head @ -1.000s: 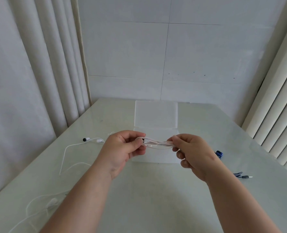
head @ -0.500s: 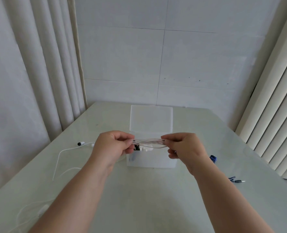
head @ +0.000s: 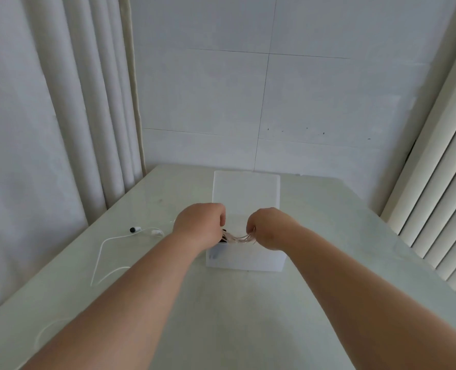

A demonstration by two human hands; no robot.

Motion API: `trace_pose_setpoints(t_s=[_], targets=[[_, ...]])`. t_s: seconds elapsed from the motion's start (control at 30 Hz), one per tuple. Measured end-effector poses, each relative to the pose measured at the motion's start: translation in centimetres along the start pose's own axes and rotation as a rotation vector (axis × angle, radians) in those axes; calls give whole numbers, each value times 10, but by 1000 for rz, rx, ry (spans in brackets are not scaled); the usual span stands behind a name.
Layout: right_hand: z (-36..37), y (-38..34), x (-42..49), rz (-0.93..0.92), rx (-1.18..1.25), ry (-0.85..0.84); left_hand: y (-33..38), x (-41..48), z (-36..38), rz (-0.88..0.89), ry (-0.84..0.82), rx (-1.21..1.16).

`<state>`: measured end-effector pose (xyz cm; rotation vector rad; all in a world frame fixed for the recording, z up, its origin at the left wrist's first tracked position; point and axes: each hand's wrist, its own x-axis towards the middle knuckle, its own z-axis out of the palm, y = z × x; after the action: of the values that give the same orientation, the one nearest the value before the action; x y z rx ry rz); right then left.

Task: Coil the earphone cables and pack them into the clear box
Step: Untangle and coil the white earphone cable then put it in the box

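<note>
Table (head: 221,316): cable (head: 239,238) between 2 curled hands (head: 197,225) (head: 271,228)

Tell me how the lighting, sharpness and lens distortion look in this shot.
Head view: soft, even light, faint shadows; the wide lens bows the curtain and blinds at the edges; the cable between the left hand and right hand is blurred.

Pale greenish-white glossy tabletop (head: 248,311) is set against a white wall of large rectangular panels (head: 315,97), joined by thin dark seams. Pleated off-white fabric curtains (head: 51,134) are hung at left. Cream vertical ribbed slats (head: 440,198) are seen at right. Soft, even daylight is noted.
</note>
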<state>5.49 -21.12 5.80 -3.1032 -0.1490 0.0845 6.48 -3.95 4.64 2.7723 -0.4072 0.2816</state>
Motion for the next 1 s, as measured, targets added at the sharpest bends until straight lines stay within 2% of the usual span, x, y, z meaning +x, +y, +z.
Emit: trace_pose_setpoints(t_s=[0.1, 0.23, 0.3, 0.5, 0.6, 0.87, 1.0], targets=[[2, -5, 4, -35, -100, -148, 4, 2, -5, 39, -83, 47], [0, -6, -1, -23, -86, -143, 1, 0, -10, 72, -150, -10], [-2, -5, -7, -10, -32, -58, -2, -5, -13, 97, -132, -88], [1, -8, -35, 24, 323, 368, -14, -26, -30, 79, 36, -296], [11, -24, -53, -1, 514, 477, -21, -46, -37, 73, 83, -336], [33, -83, -73, -45, 700, 330, -63, -96, -61, 4, 58, -324], [45, -113, -73, -153, 646, 169, -89, -120, -69, -67, -69, -203]])
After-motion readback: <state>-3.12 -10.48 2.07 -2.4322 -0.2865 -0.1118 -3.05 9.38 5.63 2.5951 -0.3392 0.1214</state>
